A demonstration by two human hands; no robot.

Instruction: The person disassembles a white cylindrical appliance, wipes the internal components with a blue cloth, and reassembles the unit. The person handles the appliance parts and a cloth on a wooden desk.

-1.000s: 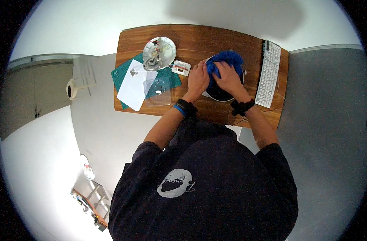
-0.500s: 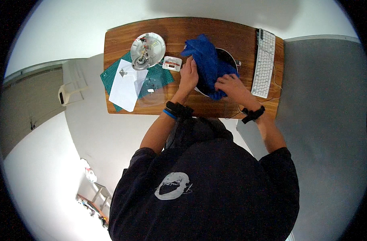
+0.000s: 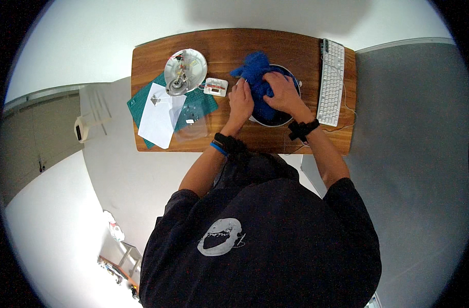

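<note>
A bunched blue cloth (image 3: 262,105) lies in and over a round bowl-shaped piece (image 3: 274,123) with a dark inside and a pale rim. My right hand (image 3: 286,95) presses down on the cloth, its fingers bent into the folds. At the left side of the bowl-shaped piece, my left hand (image 3: 240,102) is closed against the rim, beside the cloth. The left fingertips are partly lost against the blue folds. One end of the cloth sticks out past the far left rim.
To the left are a round white fixture (image 3: 197,60) with loose wires, a small white box (image 3: 215,87), a green cutting mat (image 3: 137,108), white paper (image 3: 156,123) and a clear plastic tray (image 3: 196,134). A white keyboard (image 3: 331,84) with a cable lies at the right of the wooden table (image 3: 219,43).
My right hand has moved left and away from me, from the near right rim onto the cloth. The cloth is more bunched, uncovering more of the bowl-shaped piece's right side.
</note>
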